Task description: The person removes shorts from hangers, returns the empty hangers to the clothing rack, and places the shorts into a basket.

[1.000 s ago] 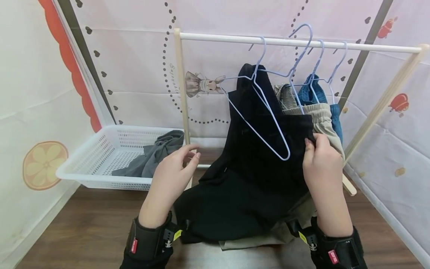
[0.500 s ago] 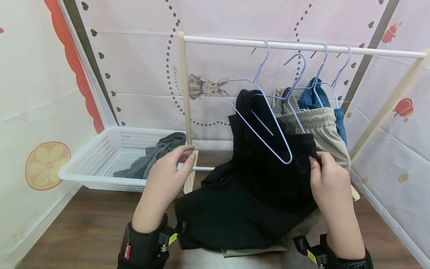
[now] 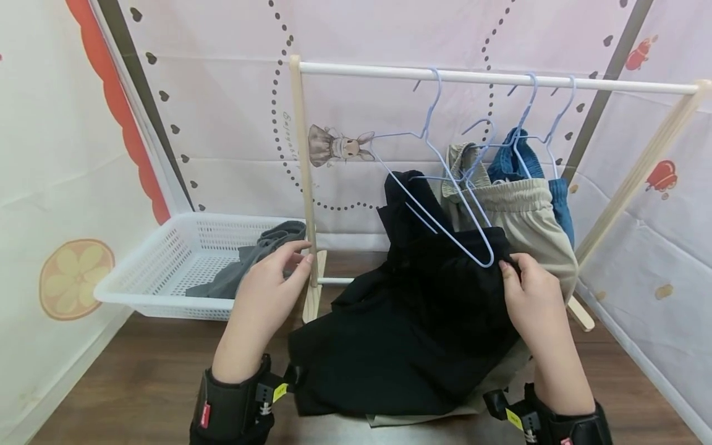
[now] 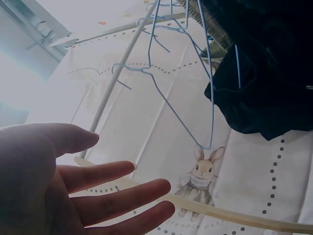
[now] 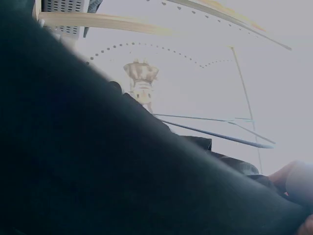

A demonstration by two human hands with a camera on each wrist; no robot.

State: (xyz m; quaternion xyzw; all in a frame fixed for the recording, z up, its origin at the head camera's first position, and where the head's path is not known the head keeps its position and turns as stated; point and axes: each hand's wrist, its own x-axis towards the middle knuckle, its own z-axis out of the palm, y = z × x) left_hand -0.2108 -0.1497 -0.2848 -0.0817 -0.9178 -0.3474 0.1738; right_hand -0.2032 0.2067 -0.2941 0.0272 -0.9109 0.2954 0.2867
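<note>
2 hands: left hand [image 3: 269, 281] hovers near the rack's left post [image 3: 303, 154], grip spread, holding nothing; right hand [image 3: 531, 290] has its grip pinching a waist corner of the black pants.
Black pants [image 3: 395, 352]: in front of the rack, waist raised below the rail, legs spread over the wood surface [image 3: 150, 377].
Loose hanger [image 3: 484, 120]: hook off the rail, wire reaching the black waist; how far inside, I cannot tell. The pinch probably stops the cloth slipping off.
Bare hanger [image 3: 431, 114]: hooked on the rail, crossing in front of the black pants, where it might snag.
Rail [image 3: 361, 71]: carries 3 hangers; beige pants [image 3: 528, 207] and blue pants [image 3: 512, 161] hang at right, seemingly grouped to leave room.
Basket [image 3: 161, 301]: left of the rack, 1 grey garment [image 3: 236, 266] inside, presumably for easy reach.
Writing: sideways text by the printed rabbit [image 3: 342, 147] seems to begin "Enjoy"; the rest is unreadable.
Brands: none legible; red label [image 3: 206, 415] and yellow tag [image 3: 280, 391] on the left strap [image 3: 230, 402] are too small.
</note>
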